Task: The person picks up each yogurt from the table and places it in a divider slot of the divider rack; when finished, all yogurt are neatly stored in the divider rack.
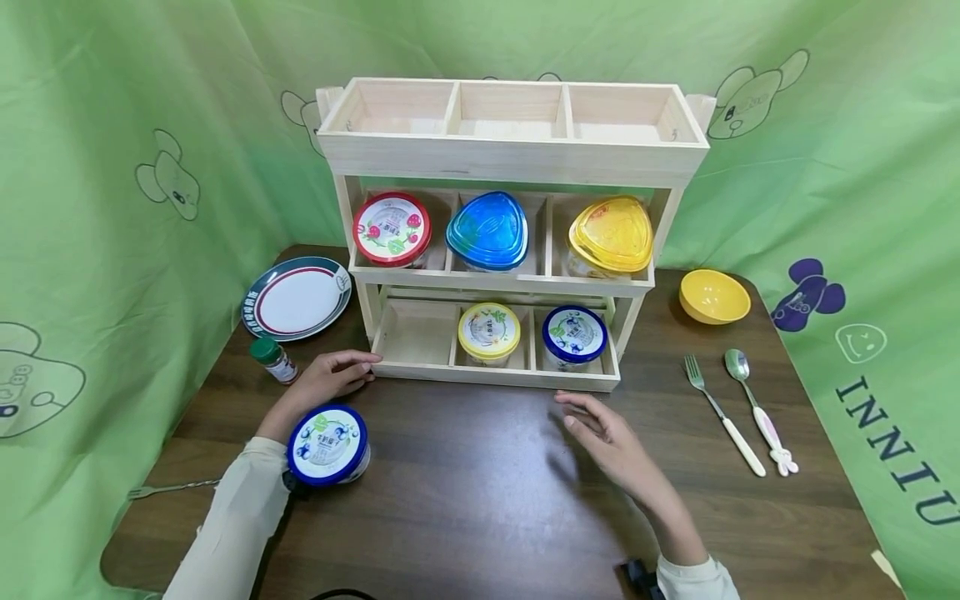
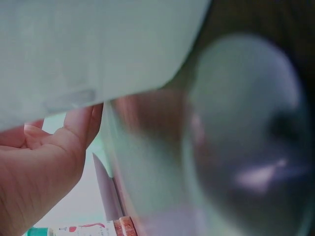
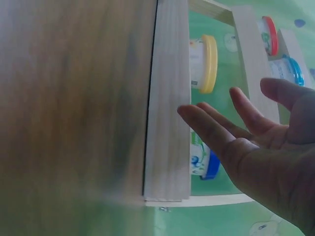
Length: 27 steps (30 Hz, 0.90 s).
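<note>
Blue-lidded, a cup [image 1: 327, 445] is seen on the dark wooden surface [image 1: 480, 500], just beside the left forearm and near the left hand [image 1: 330, 377]. That hand is laid flat, its fingers relaxed and holding nothing, the fingertips touching the lower left corner of the wooden rack [image 1: 495, 250]. The right hand [image 1: 600, 433] is held over the surface in front of the rack, fingers straight and spread, nothing gripped; in the right wrist view the hand [image 3: 266, 157] is shown near the rack's front edge.

In the rack's bottom tier a yellow-lidded cup [image 1: 489, 332] is set in the middle compartment and another blue-lidded cup [image 1: 574, 335] in the right one. On the middle tier a red-lidded tub [image 1: 392, 228], a blue box [image 1: 487, 231] and a yellow box [image 1: 611, 235] are lined up.

A plate [image 1: 297, 297] and a small jar [image 1: 272, 359] are placed left of the rack. A yellow bowl [image 1: 713, 296], a fork [image 1: 723, 414] and a spoon [image 1: 759, 410] are placed to the right.
</note>
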Motion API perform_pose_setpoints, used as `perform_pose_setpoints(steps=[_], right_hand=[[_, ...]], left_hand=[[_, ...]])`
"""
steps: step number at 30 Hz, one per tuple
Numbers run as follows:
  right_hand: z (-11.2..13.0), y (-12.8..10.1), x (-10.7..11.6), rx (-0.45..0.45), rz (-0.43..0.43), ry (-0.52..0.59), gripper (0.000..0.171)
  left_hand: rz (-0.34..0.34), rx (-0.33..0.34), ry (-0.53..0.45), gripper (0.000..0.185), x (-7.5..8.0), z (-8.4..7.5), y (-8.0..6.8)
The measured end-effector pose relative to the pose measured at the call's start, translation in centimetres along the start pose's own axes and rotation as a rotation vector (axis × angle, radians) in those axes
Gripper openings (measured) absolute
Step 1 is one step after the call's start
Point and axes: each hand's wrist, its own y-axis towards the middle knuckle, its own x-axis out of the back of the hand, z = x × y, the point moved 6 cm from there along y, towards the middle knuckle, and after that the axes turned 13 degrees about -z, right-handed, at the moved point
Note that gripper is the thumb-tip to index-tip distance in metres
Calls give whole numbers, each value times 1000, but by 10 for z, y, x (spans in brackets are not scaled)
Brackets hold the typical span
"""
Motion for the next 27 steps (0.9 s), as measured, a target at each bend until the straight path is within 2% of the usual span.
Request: perform_pose_setpoints(steps=[2, 5, 8, 12, 16, 19, 21, 25, 27], right_hand=[[-5, -4, -6, -44, 25, 12, 41], [-9, -8, -20, -86, 57, 16, 43], [-9, -10, -41, -76, 98, 29, 44], [-6, -9, -79, -69, 157, 80, 45], [-2, -5, -121, -87, 209, 157, 44], [6, -2, -151, -71, 234, 199, 42], [13, -1, -171, -46, 237, 215, 41], [27, -4, -204, -20, 211, 241, 36], [33, -7, -219, -22, 208, 237, 34]], left_hand=[[-6, 11, -3, 35, 1, 8, 3], [-42, 75, -11, 33, 7, 30, 12], [-48, 88, -35, 30, 12, 49, 20], [-23, 45, -45, 32, 14, 54, 24], [-39, 63, -22, 35, 19, 64, 29], [-33, 38, -8, 36, 18, 57, 25], [-38, 28, 9, 36, 15, 44, 18], [-62, 36, 81, 37, 0, 4, 1], [-79, 55, 109, 37, -4, -9, -6]])
